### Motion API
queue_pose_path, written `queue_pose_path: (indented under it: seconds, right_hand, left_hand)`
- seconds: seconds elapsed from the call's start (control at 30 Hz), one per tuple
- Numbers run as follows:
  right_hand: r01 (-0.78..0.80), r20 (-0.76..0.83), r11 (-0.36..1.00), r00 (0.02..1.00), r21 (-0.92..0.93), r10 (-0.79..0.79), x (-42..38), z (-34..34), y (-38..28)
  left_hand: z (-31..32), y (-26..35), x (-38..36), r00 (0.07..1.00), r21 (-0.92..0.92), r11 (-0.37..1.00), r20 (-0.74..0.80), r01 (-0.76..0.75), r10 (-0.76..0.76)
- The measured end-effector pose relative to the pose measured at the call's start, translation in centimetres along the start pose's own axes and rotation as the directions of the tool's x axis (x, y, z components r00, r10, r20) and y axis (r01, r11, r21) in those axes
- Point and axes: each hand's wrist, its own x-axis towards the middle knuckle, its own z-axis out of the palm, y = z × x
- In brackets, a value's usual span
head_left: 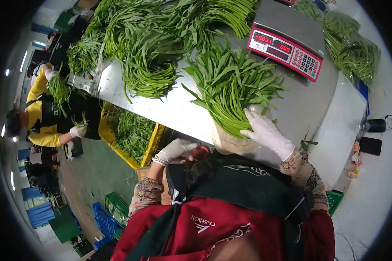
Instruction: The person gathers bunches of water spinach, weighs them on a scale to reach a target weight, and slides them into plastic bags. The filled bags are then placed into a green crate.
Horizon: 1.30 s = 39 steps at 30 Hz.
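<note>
A bundle of water spinach point(235, 91) lies on the metal table, leaves pointing away and cut stems toward me. My right hand point(268, 132), in a white glove, grips the stem end, thumb and fingers against the stalks. Under the stems is a pale, round-edged sheet or board point(231, 144), partly covered. My left hand point(174, 152), also gloved, is closed around a red-handled tool point(200, 153) just off the table's near edge. The tool's kind cannot be made out.
A red digital scale point(285, 52) stands behind the bundle. More greens point(148, 78) are heaped at the far left; bagged greens point(353, 48) lie far right. A yellow crate point(144, 152) of greens stands left, near a co-worker point(48, 106) holding greens.
</note>
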Motion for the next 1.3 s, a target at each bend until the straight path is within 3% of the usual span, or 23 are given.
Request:
queue_pose_path:
  seconds: [0.03, 0.07, 0.1, 0.17, 0.2, 0.23, 0.27, 0.3, 0.33, 0.37, 0.43, 0.47, 0.5, 0.53, 0.63, 0.67, 0.7, 0.77, 0.87, 0.97, 1.03, 1.2, 1.3]
  right_hand:
    - [-0.002, 0.001, 1.000, 1.000, -0.015, 0.002, -0.1, -0.1, -0.2]
    - [0.001, 0.004, 0.999, 1.000, -0.033, -0.001, 0.0, -0.3, -0.4]
    - [-0.047, 0.067, 0.999, 0.997, 0.012, 0.046, 0.1, -0.9, -0.8]
    - [-0.157, 0.191, 0.983, 0.972, 0.099, 0.136, 0.5, -2.2, -1.9]
    - [-0.175, 0.183, 0.976, 0.972, 0.129, 0.150, 0.4, -1.2, -1.7]
    - [-0.188, 0.172, 0.970, 0.972, 0.156, 0.161, 0.5, 0.4, -0.9]
    - [-0.202, 0.145, 0.962, 0.974, 0.185, 0.176, 0.9, 0.9, -0.5]
    - [-0.159, 0.073, 0.985, 0.985, 0.065, 0.154, 0.8, 1.4, -0.4]
    - [-0.123, 0.008, 0.991, 0.992, -0.061, 0.123, 0.6, 1.7, -0.5]
    - [-0.094, -0.046, 0.978, 0.995, -0.185, 0.087, 0.3, 2.0, -0.6]
    - [-0.122, 0.007, 0.980, 0.992, -0.159, 0.125, 0.3, 1.4, -0.6]
    - [-0.160, 0.068, 0.982, 0.984, -0.098, 0.167, 0.6, 0.8, -0.8]
    - [-0.197, 0.129, 0.979, 0.971, -0.042, 0.201, 0.8, 0.5, -0.9]
    - [-0.141, -0.020, 0.987, 0.990, -0.083, 0.140, 0.5, 1.4, -0.5]
    - [-0.207, 0.184, 0.967, 0.966, 0.147, 0.179, 1.3, 0.9, -0.9]
    - [-0.099, 0.045, 0.979, 0.995, 0.179, 0.092, 1.6, 1.9, -1.5]
    - [-0.132, 0.162, 0.978, 0.981, 0.159, 0.106, 2.0, 2.5, -1.8]
    - [-0.208, 0.219, 0.964, 0.961, 0.164, 0.170, 2.9, 3.3, -2.9]
    - [-0.112, 0.118, 0.959, 0.989, 0.259, 0.084, 2.3, 3.2, -2.1]
    - [0.103, -0.147, 0.906, 0.988, 0.411, -0.046, -0.5, 1.6, -0.7]
    - [0.312, -0.245, 0.942, 0.930, 0.125, -0.275, -1.4, -0.1, 2.2]
    - [0.467, -0.114, 0.796, 0.832, -0.385, -0.543, -0.9, -1.4, 6.7]
    - [0.503, -0.104, 0.762, 0.803, -0.408, -0.586, 0.6, -0.4, 8.1]
  left_hand:
    - [0.4, 0.8, 1.1, 0.996, -0.442, 0.894, -0.002, 0.075, -0.085]
    - [0.2, 7.0, -1.6, 0.943, -0.043, 0.999, -0.331, 0.019, -0.032]
    - [0.0, 8.1, -2.1, 0.975, -0.321, 0.943, -0.220, -0.090, 0.018]
    - [-0.6, 8.9, -2.5, 0.976, -0.785, 0.595, -0.054, -0.173, 0.213]
    - [-1.3, 5.7, -0.4, 0.889, -0.948, 0.276, -0.016, -0.159, 0.458]
    - [-1.2, 4.3, 0.7, 0.914, -0.535, 0.771, -0.005, -0.344, 0.405]
    - [-1.8, 3.9, 1.6, 0.933, 0.130, 0.928, -0.039, -0.350, 0.357]
    - [-1.9, 3.4, 2.2, 0.939, 0.726, 0.668, -0.092, -0.164, 0.331]
    - [-1.5, 5.6, -0.3, 0.935, 0.312, 0.949, -0.348, 0.044, 0.071]
    - [-1.3, 6.0, -0.1, 0.947, 0.039, 0.999, -0.321, -0.010, 0.022]
    - [-0.5, 6.9, 0.3, 0.971, -0.507, 0.859, -0.231, -0.069, -0.059]
    - [-0.4, 8.6, 0.3, 0.953, -0.354, 0.929, -0.302, -0.106, -0.007]
    - [0.1, 9.1, 1.4, 0.916, -0.434, 0.865, -0.396, -0.252, 0.068]
    - [0.6, 9.4, 2.8, 0.861, -0.490, 0.777, -0.493, -0.396, 0.128]
    - [2.1, 12.2, 5.3, 0.733, -0.542, 0.542, -0.642, -0.642, 0.225]
    - [2.8, 13.8, 6.0, 0.665, -0.501, 0.478, -0.695, -0.721, 0.273]
    - [3.2, 14.5, 8.0, 0.566, -0.384, 0.461, -0.738, -0.800, 0.367]
    - [4.2, 15.9, 9.0, 0.467, -0.133, 0.949, -0.884, -0.284, 0.016]
    - [3.3, 16.5, 8.7, 0.508, -0.104, 0.983, -0.861, -0.153, -0.012]
    - [3.0, 16.4, 8.8, 0.533, -0.107, 0.984, -0.846, -0.139, -0.017]
    - [2.8, 16.4, 8.5, 0.550, -0.114, 0.987, -0.835, -0.116, -0.031]
    - [2.1, 16.4, 8.8, 0.578, -0.087, 0.993, -0.816, -0.082, -0.023]
    - [1.2, 16.0, 8.9, 0.567, -0.020, 0.997, -0.823, -0.080, 0.029]
